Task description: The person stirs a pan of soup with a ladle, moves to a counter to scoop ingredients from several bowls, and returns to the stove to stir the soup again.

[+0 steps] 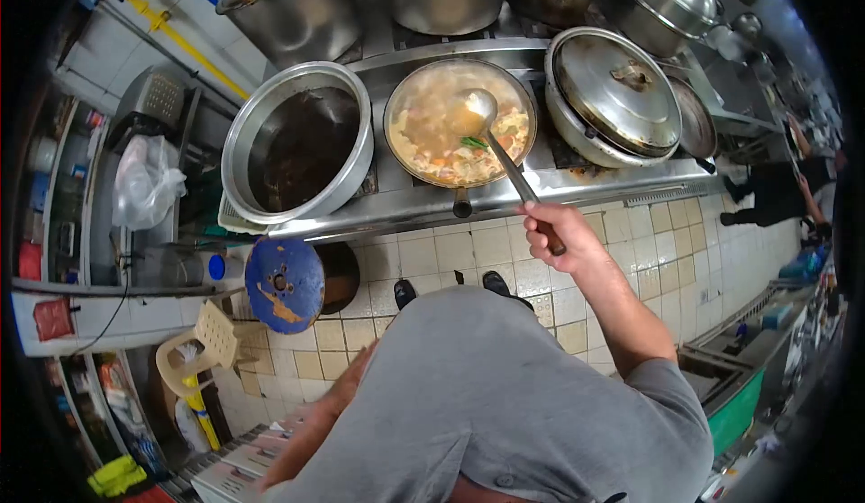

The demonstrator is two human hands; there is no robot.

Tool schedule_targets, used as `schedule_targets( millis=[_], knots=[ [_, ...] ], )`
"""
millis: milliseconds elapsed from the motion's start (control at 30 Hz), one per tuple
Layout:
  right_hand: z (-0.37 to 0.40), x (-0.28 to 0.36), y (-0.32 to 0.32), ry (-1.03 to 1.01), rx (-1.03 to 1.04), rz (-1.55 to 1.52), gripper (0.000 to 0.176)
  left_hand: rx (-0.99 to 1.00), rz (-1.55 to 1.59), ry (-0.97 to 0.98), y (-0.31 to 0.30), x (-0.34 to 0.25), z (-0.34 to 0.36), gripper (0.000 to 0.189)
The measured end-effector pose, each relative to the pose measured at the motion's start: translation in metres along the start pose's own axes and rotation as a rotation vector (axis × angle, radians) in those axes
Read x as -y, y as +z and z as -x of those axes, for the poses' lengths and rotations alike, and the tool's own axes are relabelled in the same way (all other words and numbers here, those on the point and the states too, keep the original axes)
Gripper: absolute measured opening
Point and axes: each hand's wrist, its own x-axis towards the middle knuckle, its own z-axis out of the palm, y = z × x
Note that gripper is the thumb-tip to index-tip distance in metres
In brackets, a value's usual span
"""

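My right hand (560,237) is closed around the dark handle of a long metal ladle (509,165). The ladle's bowl is over the steaming pan (461,182) and holds some yellowish liquid. Orange, green and pale pieces lie in the broth in this pan, whose short handle points toward me. My left forearm (320,422) hangs down at the left of my body, blurred. The left hand itself is hidden or out of the picture.
A large pot of dark liquid (236,165) stands left of the pan, a lidded pot (622,89) right. Tall pots line the back. A blue round lid (284,284) and plastic chair (203,341) are lower left. Another person (784,192) is at far right.
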Motion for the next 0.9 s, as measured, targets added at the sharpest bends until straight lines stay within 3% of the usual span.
schedule_targets(
  millis=[133,200,300,500,567,700,800,833,900],
  knots=[
    [0.002,-0.026,0.021,0.044,0.127,-0.316,0.024,0.057,0.080,0.079,-0.073,-0.035,-0.013,0.089],
    [0.003,-0.045,0.030,0.032,0.115,-0.289,0.024,0.218,-0.152,0.082,-0.107,-0.085,-0.016,0.103],
    [0.006,-0.060,0.039,-0.018,0.142,-0.373,0.028,0.281,-0.196,0.016,-0.125,-0.079,-0.021,0.110],
    [0.010,-0.066,0.049,-0.024,0.099,-0.311,0.029,0.355,-0.143,0.055,-0.122,-0.079,-0.035,0.109],
    [0.015,-0.064,0.054,-0.048,0.021,-0.188,0.030,0.331,-0.084,0.086,-0.102,-0.035,-0.041,0.110],
    [0.012,-0.053,0.033,-0.007,0.109,-0.262,0.031,0.361,0.060,0.104,-0.075,-0.028,-0.046,0.113],
    [0.012,-0.052,0.032,-0.060,0.043,-0.123,0.032,0.352,0.329,-0.063,-0.053,0.005,-0.052,0.113],
    [0.010,-0.048,0.025,-0.053,0.062,-0.171,0.033,0.350,0.329,-0.068,-0.053,0.001,-0.051,0.113],
    [0.011,-0.046,0.028,-0.073,0.056,-0.159,0.034,0.293,-0.060,0.129,-0.056,-0.019,-0.047,0.113]
  ],
)
